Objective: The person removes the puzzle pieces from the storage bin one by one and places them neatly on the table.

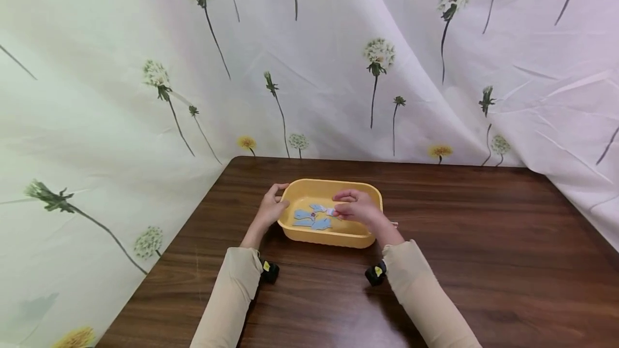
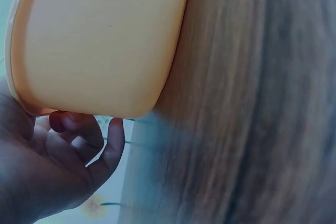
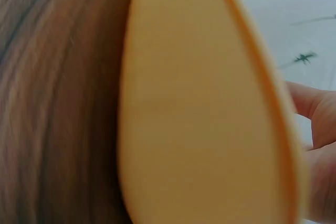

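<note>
Yellow plastic basin (image 1: 329, 239) on counter (image 1: 483, 240), between both hands; left hand (image 1: 272, 209) grips its left rim, fingers curled. Flat light-blue pieces (image 1: 321, 224) inside, just left of right hand's (image 1: 359, 209) bent fingers; can't tell if they pinch one. Print too small to read.

No lettering or number can be read; marks on the flat light-blue pieces (image 1: 321, 224) in the rounded yellow tray (image 1: 329, 238) cannot be deciphered.

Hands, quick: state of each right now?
Left hand: holding the yellow tray by its rim.
Right hand: over the tray; can't tell whether it's holding anything.
</note>
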`<state>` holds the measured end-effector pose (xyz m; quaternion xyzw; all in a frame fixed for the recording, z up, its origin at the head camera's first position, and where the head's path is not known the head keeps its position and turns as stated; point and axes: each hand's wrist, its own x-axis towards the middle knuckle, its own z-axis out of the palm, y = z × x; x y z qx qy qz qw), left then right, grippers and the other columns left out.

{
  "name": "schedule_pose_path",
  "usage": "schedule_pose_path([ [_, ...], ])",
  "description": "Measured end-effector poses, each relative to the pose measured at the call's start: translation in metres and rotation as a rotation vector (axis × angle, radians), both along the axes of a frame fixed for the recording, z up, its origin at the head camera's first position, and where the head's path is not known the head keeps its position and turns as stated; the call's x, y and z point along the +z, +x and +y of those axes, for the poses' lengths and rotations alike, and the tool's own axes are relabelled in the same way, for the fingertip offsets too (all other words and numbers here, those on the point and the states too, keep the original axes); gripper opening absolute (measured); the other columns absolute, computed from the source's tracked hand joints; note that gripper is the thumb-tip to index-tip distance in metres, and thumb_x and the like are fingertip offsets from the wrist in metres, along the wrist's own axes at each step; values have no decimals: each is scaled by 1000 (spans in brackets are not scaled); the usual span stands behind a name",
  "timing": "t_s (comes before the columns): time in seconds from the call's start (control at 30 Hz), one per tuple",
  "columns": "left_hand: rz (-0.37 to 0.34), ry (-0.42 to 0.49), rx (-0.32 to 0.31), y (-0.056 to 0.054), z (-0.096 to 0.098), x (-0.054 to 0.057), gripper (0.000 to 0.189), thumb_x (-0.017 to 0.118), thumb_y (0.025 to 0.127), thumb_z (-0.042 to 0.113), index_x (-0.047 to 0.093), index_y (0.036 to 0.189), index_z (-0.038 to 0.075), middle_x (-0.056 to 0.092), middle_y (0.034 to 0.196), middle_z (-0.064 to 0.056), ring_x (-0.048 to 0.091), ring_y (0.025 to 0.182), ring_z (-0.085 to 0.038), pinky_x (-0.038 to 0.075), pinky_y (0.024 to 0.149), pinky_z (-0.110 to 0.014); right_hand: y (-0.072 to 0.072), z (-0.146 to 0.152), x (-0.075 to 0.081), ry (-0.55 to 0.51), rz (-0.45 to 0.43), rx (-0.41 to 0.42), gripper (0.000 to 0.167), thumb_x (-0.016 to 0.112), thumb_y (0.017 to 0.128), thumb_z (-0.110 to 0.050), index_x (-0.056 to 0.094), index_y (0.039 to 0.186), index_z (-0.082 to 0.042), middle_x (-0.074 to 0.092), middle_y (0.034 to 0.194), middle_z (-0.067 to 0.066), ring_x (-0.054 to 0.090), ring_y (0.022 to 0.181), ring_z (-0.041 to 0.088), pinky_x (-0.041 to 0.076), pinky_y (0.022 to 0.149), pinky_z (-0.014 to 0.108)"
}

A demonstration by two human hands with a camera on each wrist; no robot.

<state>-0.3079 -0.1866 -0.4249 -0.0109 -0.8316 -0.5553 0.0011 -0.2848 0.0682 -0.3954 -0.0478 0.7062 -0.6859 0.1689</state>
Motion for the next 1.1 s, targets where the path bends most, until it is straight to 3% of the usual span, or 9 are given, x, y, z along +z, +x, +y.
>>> schedule_pose_path([
  [0.13, -5, 20, 7, 0, 1, 0, 50, 48, 93, 1, 44, 142, 10, 65, 115, -33, 70, 79, -25, 55, 58, -27, -4, -16, -9, 3, -41, 47, 35, 55, 94, 4, 51, 128, 5, 49, 143, 26, 69, 79, 12, 54, 68, 20],
  [0.3, -15, 48, 7, 1, 6, -5, 50, 49, 93, 1, 45, 142, 10, 66, 111, -33, 69, 76, -23, 54, 58, -26, -5, -18, -21, 32, -60, 47, 33, 52, 95, 5, 51, 128, 5, 50, 142, 26, 68, 75, 12, 53, 66, 20],
  [0.63, -16, 76, 44, -1, 1, -5, 51, 49, 92, 1, 46, 141, 11, 66, 110, -34, 69, 75, -23, 54, 57, -25, -11, -24, -27, 205, -79, 185, 41, 47, 91, 9, 54, 130, -1, 49, 146, 21, 61, 69, 9, 51, 65, 19],
  [0.8, -32, 80, 32, 0, 1, -7, 51, 49, 92, 2, 45, 142, 12, 65, 115, -33, 71, 79, -25, 55, 59, -26, -9, -26, -26, 281, -107, 196, 41, 49, 88, 11, 57, 126, -3, 54, 142, 17, 48, 67, 12, 45, 61, 18],
  [1.03, -25, 78, 33, 1, 1, -5, 51, 49, 92, 2, 45, 142, 12, 65, 115, -32, 71, 79, -26, 55, 58, -26, -10, -28, -26, 262, -90, 170, 38, 50, 88, 13, 56, 124, 2, 60, 132, 20, 58, 81, 14, 53, 71, 22],
  [1.1, -35, 86, 23, 7, 2, 4, 52, 49, 92, 1, 44, 142, 10, 64, 116, -34, 71, 82, -33, 56, 60, -29, -11, -29, -26, 261, -83, 166, 38, 48, 87, 15, 56, 123, 4, 61, 130, 21, 59, 83, 16, 54, 73, 23],
])
